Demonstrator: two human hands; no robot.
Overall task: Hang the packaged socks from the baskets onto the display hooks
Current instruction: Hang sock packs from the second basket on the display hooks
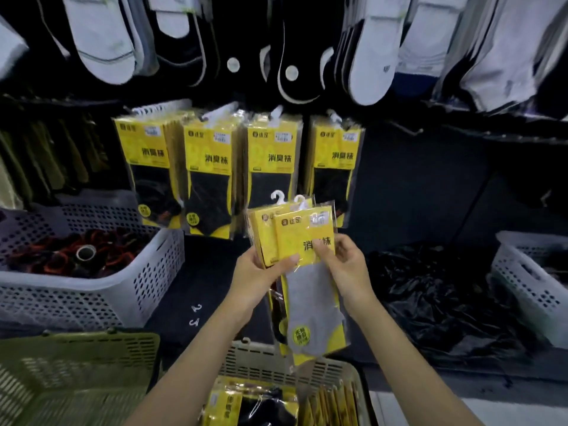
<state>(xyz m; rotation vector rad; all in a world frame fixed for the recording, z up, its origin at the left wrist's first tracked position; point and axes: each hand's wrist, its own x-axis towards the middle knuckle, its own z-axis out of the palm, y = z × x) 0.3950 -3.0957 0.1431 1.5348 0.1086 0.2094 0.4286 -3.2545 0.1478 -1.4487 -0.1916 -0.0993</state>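
Observation:
Both hands hold a small stack of yellow sock packs in front of the display. My left hand (258, 273) grips the stack from the left, thumb across the front. My right hand (344, 265) pinches the front pack (310, 290), which shows a grey sock and has a white hanger at its top. Behind it, rows of yellow packs with black socks (209, 176) hang on the display hooks (278, 111). Below my arms, a beige basket (267, 361) holds more yellow packs (239, 404).
A white basket (101, 290) with dark red and black items and a tape roll stands at the left. A green basket (76, 373) sits at the lower left, another white basket (528, 281) at the right, black plastic sheeting (445, 299) between. White and black socks (368, 56) hang above.

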